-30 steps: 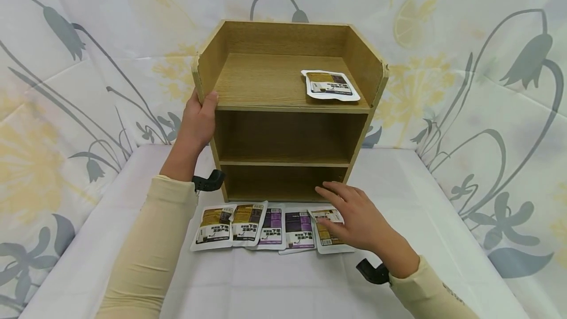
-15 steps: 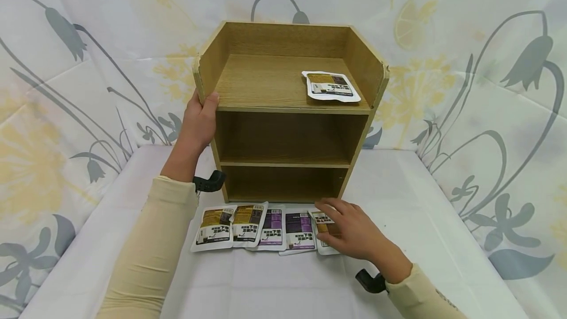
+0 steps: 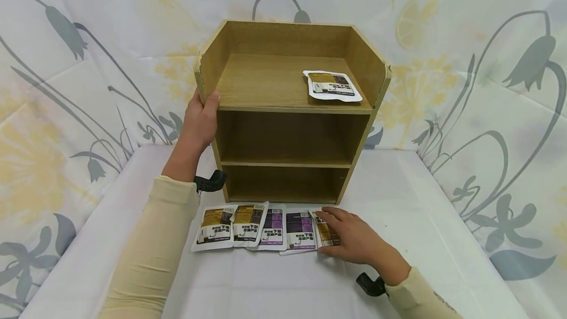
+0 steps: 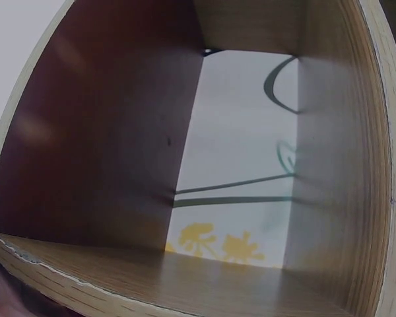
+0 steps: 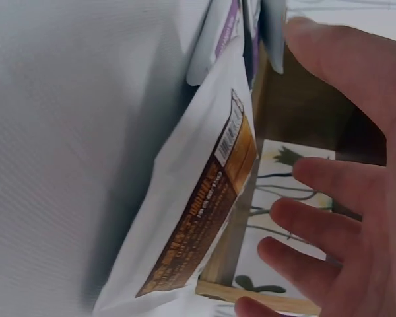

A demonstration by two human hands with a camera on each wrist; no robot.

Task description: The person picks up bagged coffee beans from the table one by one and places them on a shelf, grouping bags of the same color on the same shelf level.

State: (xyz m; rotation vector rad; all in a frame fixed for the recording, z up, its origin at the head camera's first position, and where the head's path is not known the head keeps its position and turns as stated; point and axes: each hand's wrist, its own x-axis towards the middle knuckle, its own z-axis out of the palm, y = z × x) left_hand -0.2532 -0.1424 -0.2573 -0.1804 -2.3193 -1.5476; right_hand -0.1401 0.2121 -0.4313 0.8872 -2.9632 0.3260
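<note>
My left hand (image 3: 199,119) grips the left side panel of a small wooden shelf unit (image 3: 283,109), thumb on the inner side. In the left wrist view the shelf's compartment (image 4: 343,165) fills the frame, with only a bit of hand at the lower left. Over the rightmost flat pouch (image 3: 324,234), brown-labelled, hovers my right hand (image 3: 354,238). Its fingers are spread and partly hide that pouch. In the right wrist view a gap shows between the fingers and the pouch (image 5: 198,198). Another brown-and-white pouch (image 3: 334,86) lies on the top shelf, toward the right.
Two brown-labelled pouches (image 3: 215,228) and two purple-labelled pouches (image 3: 300,232) lie left of the right hand, in a row before the shelf's base. A white cloth (image 3: 266,284) covers the table. Flowered fabric (image 3: 465,87) hangs behind and at both sides.
My right hand has lowered onto the area of the rightmost pouch, covering more of its right side. The left hand keeps its grip on the shelf unit.
</note>
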